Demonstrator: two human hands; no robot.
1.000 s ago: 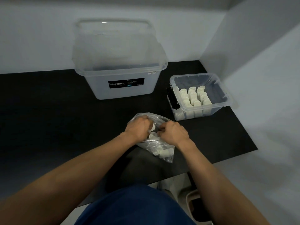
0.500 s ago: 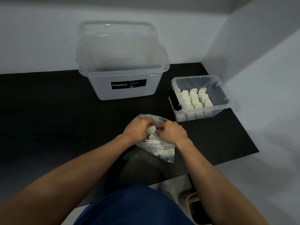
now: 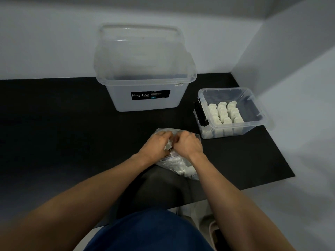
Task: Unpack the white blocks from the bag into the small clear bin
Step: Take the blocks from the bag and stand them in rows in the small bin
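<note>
In the head view, both hands met at the mouth of the bag (image 3: pixel 181 165), which lay on the black counter (image 3: pixel 72 133) straight ahead of the person, its filled end trailing back toward 5 o'clock. The left grip (image 3: pixel 157 144) was curled over the bag's near-left edge and held the plastic. The right grip (image 3: pixel 188 144) was curled as well, knuckles up. A white block (image 3: pixel 168 146) showed in the gap between the two grips, but the fingertips were hidden, so it could not be told whether the right grip pinched that block or only the plastic.

The small clear bin (image 3: pixel 261 113) stood apart from the bag at about 2 o'clock from the grips, and the right grip was plainly the nearer one. The stored blocks (image 3: pixel 224 115) inside it stood in three rows running roughly from 12 to 6 o'clock, packed toward the near wall. Bare floor was left at the far end and along the 3 o'clock side. The likely carry therefore ran out toward 2 o'clock and over the near rim.

A large clear box (image 3: pixel 148 98) stood at 12 o'clock.
</note>
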